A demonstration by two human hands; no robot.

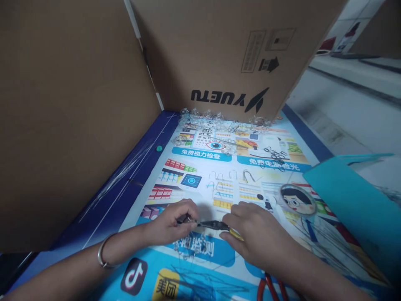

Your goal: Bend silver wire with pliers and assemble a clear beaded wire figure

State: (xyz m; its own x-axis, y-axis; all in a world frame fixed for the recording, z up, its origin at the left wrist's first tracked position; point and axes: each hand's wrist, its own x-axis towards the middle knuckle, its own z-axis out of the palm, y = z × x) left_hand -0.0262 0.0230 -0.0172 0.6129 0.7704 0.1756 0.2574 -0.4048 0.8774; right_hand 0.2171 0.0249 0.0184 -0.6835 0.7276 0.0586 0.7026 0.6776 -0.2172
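Note:
My right hand point(255, 228) is closed around needle-nose pliers point(215, 225) with a yellow handle, their dark jaws pointing left. At the jaw tips, the thumb and fingers of my left hand point(177, 219) pinch a small dark piece, mostly hidden by the fingers. Below that hand lies a tangle of thin wire with clear bits point(191, 247). Bent wire hooks point(221, 176) rest beyond both hands, beside a thicker bundle of bent wire point(249, 175). Farther back on the right are several dark wire loops point(275, 154).
Cardboard panels point(78, 104) stand at the left and back. Clear wired clusters point(216, 117) line the back panel's foot. Straight wires point(120, 175) lie left, more wires point(213, 282) in front. Red handles point(271, 288) show at the bottom; a teal folder-like sheet point(351, 209) stands right.

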